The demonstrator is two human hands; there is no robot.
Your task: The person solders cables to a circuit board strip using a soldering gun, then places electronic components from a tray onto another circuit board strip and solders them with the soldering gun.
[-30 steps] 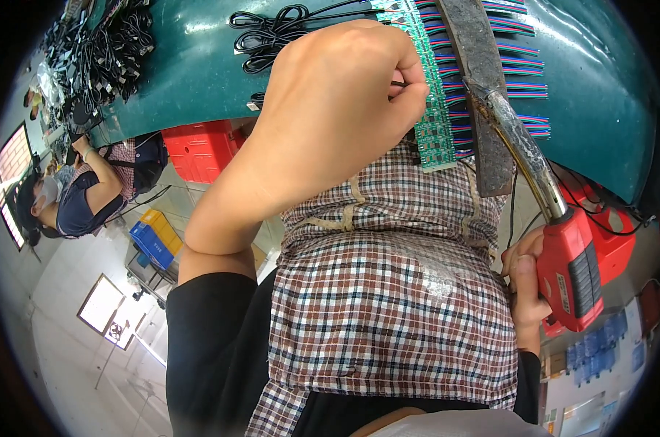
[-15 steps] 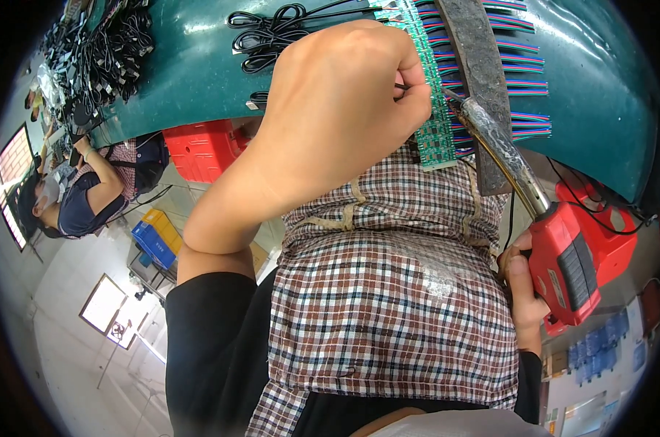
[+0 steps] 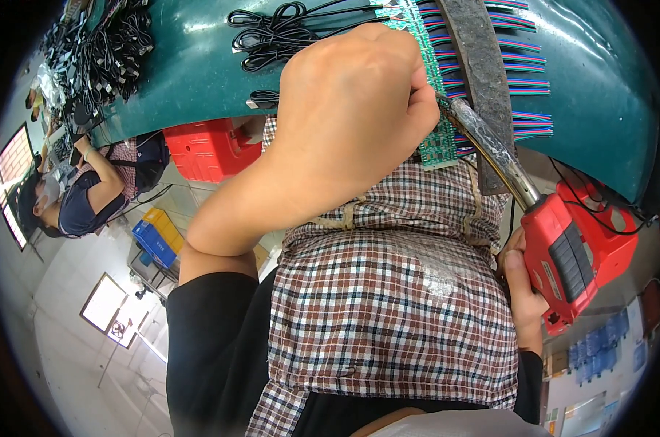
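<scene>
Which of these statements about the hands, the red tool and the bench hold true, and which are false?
1. The right hand grips a red soldering gun. True.
2. The left hand lies open and flat. False: it is closed in a fist over the green circuit board strip.
3. The bench top is teal. True.
4. Black cables lie on the floor. False: they lie on the bench top.

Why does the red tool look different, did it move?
Yes. The red soldering gun in the right hand has swung to the right and tipped, away from the checked apron, while its metal tip stays by the green circuit strip.
</scene>
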